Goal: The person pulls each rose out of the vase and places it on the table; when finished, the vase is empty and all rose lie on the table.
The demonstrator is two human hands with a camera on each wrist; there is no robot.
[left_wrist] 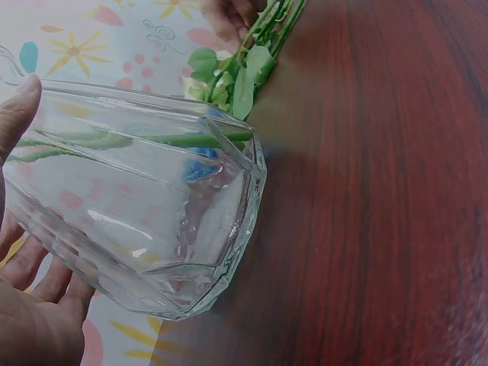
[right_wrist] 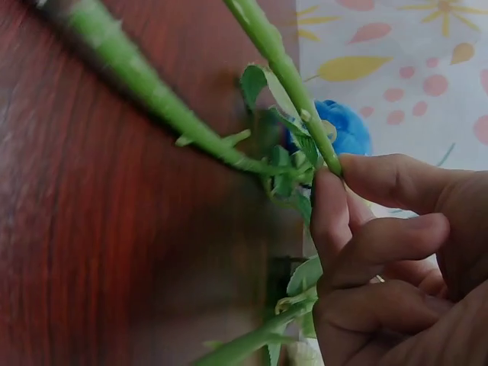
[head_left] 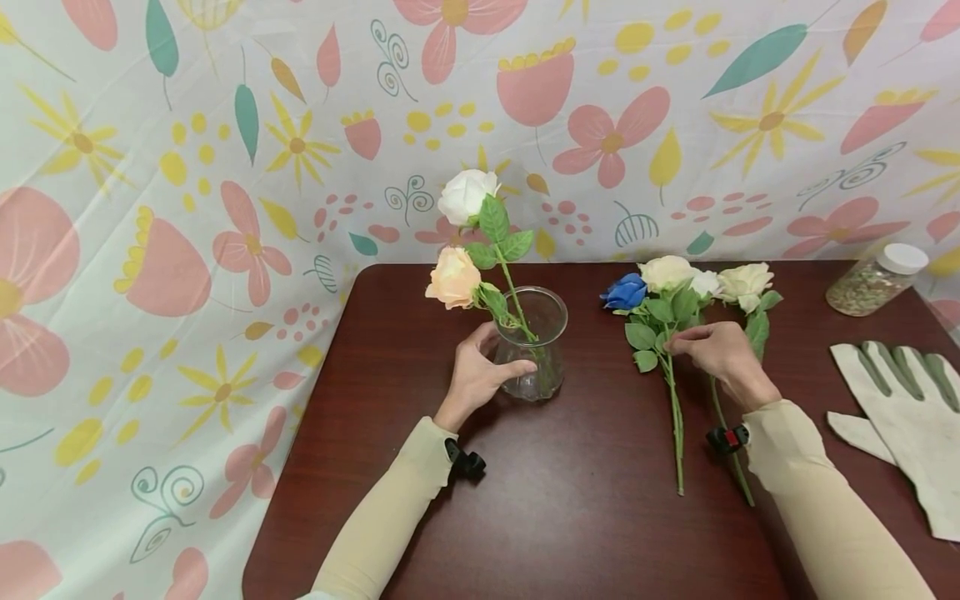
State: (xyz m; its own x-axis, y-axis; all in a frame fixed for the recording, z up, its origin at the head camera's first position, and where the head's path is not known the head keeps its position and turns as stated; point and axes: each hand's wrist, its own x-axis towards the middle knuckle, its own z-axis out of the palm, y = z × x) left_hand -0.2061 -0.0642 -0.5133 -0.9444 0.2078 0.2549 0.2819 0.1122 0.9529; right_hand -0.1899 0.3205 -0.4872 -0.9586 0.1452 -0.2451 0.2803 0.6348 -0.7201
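Note:
A clear glass vase (head_left: 551, 379) stands on the dark table, holding a white rose (head_left: 467, 197) and a peach rose (head_left: 453, 277) that lean left. My left hand (head_left: 480, 371) grips the vase from its left side, fingers behind and thumb in front. The left wrist view shows the vase's faceted base (left_wrist: 221, 252) and a stem inside. At the right, my right hand (head_left: 716, 354) pinches a green stem (right_wrist: 286, 76) between thumb and forefinger, just below the leaves. Beside it lie a blue rose (head_left: 624, 292) and cream roses (head_left: 666, 273).
Another cream rose (head_left: 744, 286) lies under the right wrist, its stem running towards the front. A white-lidded jar (head_left: 873, 279) lies at the back right, with white and green gloves (head_left: 903, 425) in front of it. A flower-patterned cloth (head_left: 300, 150) hangs behind the table.

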